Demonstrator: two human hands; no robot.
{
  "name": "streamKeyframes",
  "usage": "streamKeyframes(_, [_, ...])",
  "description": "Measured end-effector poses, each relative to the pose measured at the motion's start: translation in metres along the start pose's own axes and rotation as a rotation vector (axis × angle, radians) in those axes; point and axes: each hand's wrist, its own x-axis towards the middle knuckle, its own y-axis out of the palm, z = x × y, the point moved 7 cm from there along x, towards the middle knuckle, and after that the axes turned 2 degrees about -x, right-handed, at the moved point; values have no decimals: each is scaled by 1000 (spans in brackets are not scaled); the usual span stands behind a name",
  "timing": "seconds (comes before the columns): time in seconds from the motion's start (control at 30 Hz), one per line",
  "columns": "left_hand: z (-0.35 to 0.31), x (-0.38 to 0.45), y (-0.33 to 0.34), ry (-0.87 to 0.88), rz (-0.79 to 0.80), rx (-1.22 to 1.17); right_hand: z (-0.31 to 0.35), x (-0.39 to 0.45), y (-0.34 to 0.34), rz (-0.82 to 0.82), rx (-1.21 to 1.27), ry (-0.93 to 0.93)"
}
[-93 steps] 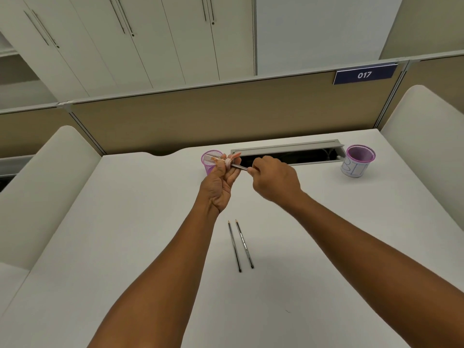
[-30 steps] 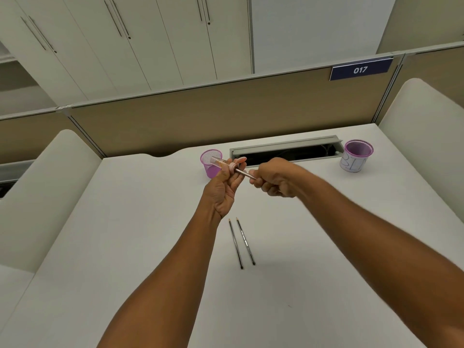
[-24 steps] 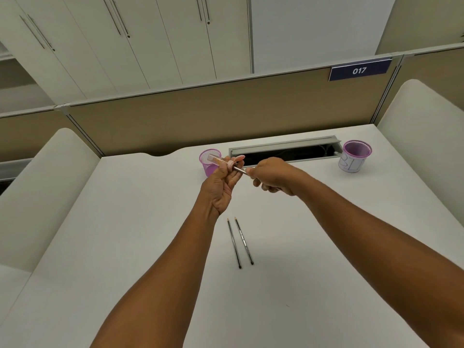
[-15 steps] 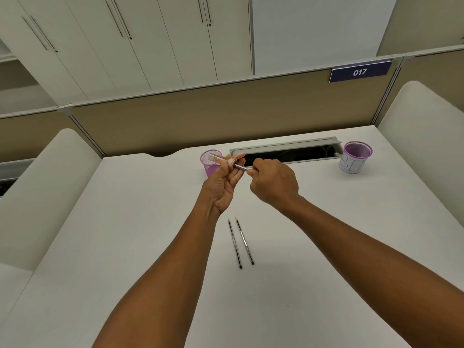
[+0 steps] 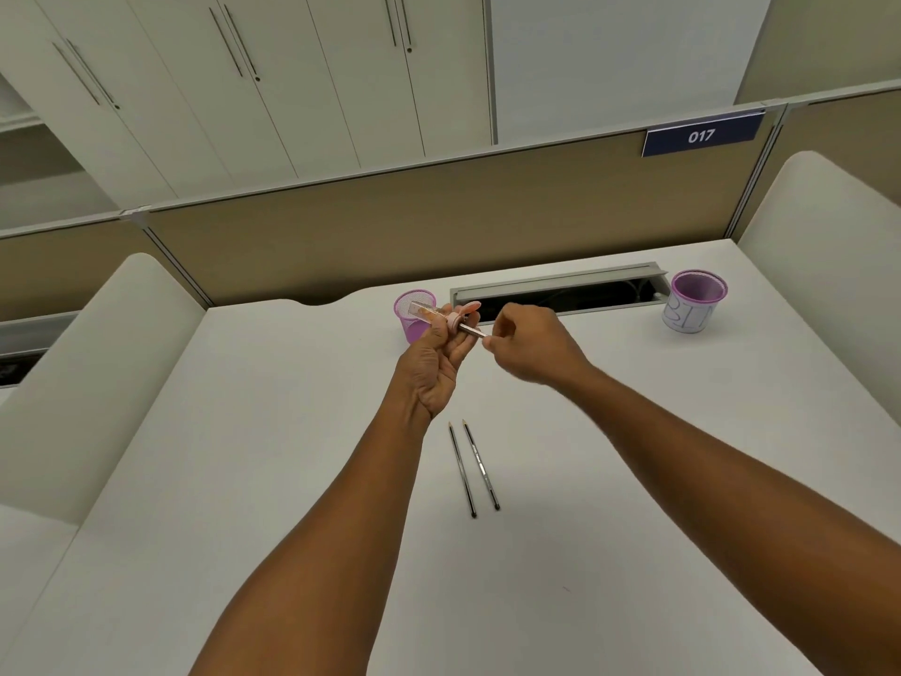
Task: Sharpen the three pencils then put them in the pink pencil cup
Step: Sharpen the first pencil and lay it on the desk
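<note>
Head view: your left hand (image 5: 435,364) is raised over the desk (image 5: 292,456), palm toward you, fingers closed around a sharpener (image 5: 436,317) with a clear barrel and a pink cap. Barrel end points up-left, and from this angle it overlaps the pink pencil cup (image 5: 413,316) behind it (overlap only, can't tell any contact). Your right hand (image 5: 529,351) is just to the right of it, fingertips pinched on a pencil (image 5: 472,330). Only a short stretch of that pencil shows between the two hands; its tip end sits in the pink cap, the rest is hidden in your right fist.

Two more pencils (image 5: 473,468) lie on the desk nearer to you, below the hands, side by side and almost parallel, close but not touching. Light tips point away from you, dark ends toward you.

Pink pencil cup stands upright at the back of the desk, left of the open cable tray (image 5: 556,285). Second cup (image 5: 696,301), purple rim with a white wrap and scribbled letters (illegible), stands at the right end of the tray, well apart from the hands. Brown partition (image 5: 439,217) behind the desk carries a blue plate (image 5: 702,135) marked 017.
</note>
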Motion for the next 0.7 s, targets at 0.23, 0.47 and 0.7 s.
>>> streamKeyframes(0.23, [2, -4, 4, -5, 14, -1, 14, -17, 1, -204, -319, -187])
streamKeyframes(0.47, [2, -10, 5, -9, 63, -6, -14, -8, 13, 456, 702, 504])
streamKeyframes(0.7, [-2, -8, 5, 0, 46, -3, -11, -10, 5, 266, 355, 192])
